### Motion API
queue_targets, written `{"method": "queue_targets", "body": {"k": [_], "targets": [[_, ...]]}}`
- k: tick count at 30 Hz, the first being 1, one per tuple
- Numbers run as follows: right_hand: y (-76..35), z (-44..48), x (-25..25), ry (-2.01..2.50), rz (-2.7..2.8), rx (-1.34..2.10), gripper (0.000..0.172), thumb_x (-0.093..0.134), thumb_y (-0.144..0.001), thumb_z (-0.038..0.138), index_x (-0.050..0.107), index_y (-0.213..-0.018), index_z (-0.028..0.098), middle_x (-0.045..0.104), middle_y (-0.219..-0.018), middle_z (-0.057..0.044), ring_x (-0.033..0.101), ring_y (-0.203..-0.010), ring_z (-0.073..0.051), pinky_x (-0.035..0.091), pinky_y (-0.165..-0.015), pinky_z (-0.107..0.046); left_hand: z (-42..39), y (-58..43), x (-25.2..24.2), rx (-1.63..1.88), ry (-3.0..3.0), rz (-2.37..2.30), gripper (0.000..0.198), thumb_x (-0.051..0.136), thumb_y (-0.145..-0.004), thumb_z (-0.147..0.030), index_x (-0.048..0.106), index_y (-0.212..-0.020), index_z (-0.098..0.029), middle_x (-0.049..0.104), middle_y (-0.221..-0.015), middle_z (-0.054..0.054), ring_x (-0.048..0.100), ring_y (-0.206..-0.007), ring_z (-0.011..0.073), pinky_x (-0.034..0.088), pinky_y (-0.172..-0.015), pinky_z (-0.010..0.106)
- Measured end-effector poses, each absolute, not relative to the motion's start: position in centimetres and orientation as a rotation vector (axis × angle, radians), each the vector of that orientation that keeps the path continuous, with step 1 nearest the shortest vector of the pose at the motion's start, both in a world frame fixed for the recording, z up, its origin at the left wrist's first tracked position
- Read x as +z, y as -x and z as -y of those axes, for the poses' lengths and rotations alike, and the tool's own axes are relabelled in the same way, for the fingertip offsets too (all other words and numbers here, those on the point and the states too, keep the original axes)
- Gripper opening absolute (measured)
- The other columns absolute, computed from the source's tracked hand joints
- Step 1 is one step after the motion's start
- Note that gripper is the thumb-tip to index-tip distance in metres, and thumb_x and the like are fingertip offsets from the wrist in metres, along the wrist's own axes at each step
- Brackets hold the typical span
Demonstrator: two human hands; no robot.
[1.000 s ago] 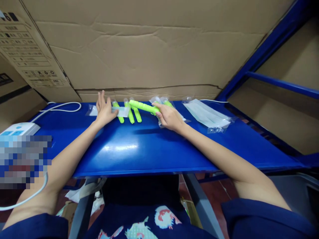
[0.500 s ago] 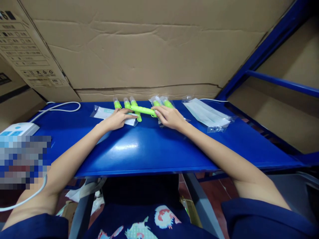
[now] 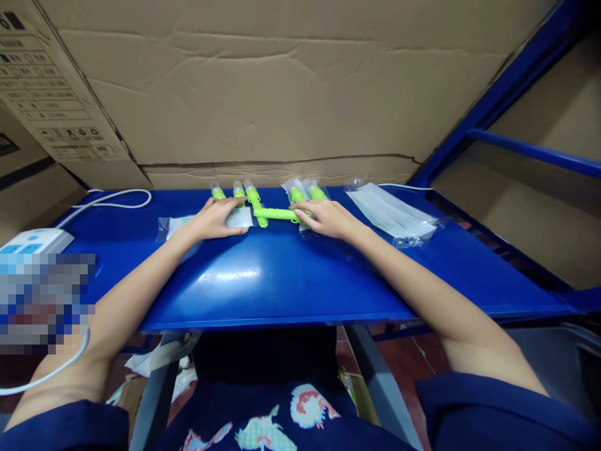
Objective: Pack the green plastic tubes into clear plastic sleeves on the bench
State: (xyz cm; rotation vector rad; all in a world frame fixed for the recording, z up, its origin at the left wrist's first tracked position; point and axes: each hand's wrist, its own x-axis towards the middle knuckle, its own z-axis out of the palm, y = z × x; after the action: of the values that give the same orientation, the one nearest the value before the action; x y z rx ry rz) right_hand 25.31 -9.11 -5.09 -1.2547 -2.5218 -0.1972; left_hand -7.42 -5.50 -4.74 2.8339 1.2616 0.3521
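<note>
My right hand (image 3: 323,219) grips the right end of a lime-green plastic tube (image 3: 275,214), thumb and fingers closed round it. The tube lies crosswise, its left end at another green tube (image 3: 256,202) with a clear cap. My left hand (image 3: 213,218) is open, thumb and fingers apart, over a flat white packet (image 3: 239,217) in clear film. Its palm hides part of that packet; I cannot tell how firmly it presses. Behind my left hand are more clear-capped green tubes (image 3: 217,191). Behind my right hand lie two green tubes in clear bags (image 3: 315,191).
A pale blue face mask in a clear bag (image 3: 392,212) lies at the right of the blue table (image 3: 282,282). A white power strip (image 3: 40,241) and cable (image 3: 124,203) are on the left. Cardboard (image 3: 263,94) stands behind; a blue frame (image 3: 530,153) bounds the right.
My left hand has moved left and spread its fingers, and the white packet has shifted left. The held tube's left end has come down and right, so it lies nearly level.
</note>
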Motion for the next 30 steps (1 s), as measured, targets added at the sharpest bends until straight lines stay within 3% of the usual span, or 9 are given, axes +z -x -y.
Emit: {"method": "queue_targets", "body": {"k": [5, 14, 24, 30], "targets": [[-25.1, 9.4, -4.8, 1.253, 2.524, -0.194, 0.042, 0.038, -0.106, 0.035, 0.067, -0.129, 0.018, 0.074, -0.116, -0.012, 0.070, -0.098, -0.027, 0.051, -0.080, -0.037, 5.4, 7.4, -4.8, 0.466, -2.791, -1.251, 0.079, 0.067, -0.084, -0.057, 0.046, -0.149, -0.019, 0.064, -0.141, 0.015, 0.059, -0.131, 0.0351, 0.036, -0.107, 0.046], [-25.4, 9.3, -4.7, 1.234, 2.503, -0.176, 0.043, 0.038, -0.105, 0.036, 0.067, -0.130, 0.018, 0.074, -0.117, -0.012, 0.070, -0.099, -0.027, 0.050, -0.079, -0.037, 5.7, 6.9, -4.4, 0.592, -2.773, -1.167, 0.077, 0.070, -0.080, -0.053, 0.048, -0.145, -0.020, 0.059, -0.146, 0.015, 0.056, -0.131, 0.0355, 0.036, -0.108, 0.045], [-25.1, 9.3, -5.0, 1.108, 2.512, 0.010, 0.043, 0.039, -0.105, 0.037, 0.068, -0.130, 0.017, 0.073, -0.124, -0.012, 0.070, -0.106, -0.027, 0.052, -0.090, -0.040, 6.0, 6.6, -4.7, 0.403, -2.987, -1.167, 0.063, 0.064, -0.087, -0.043, 0.051, -0.143, -0.019, 0.057, -0.142, 0.017, 0.053, -0.130, 0.0350, 0.035, -0.104, 0.047], [-25.2, 9.2, -4.9, 1.131, 2.453, 0.138, 0.041, 0.043, -0.103, 0.038, 0.070, -0.126, 0.015, 0.076, -0.113, -0.012, 0.071, -0.094, -0.025, 0.052, -0.084, -0.038, 6.5, 6.4, -4.5, 0.378, -3.034, -1.184, 0.060, 0.059, -0.091, -0.046, 0.052, -0.144, -0.018, 0.055, -0.142, 0.019, 0.052, -0.130, 0.0351, 0.036, -0.104, 0.048]]}}
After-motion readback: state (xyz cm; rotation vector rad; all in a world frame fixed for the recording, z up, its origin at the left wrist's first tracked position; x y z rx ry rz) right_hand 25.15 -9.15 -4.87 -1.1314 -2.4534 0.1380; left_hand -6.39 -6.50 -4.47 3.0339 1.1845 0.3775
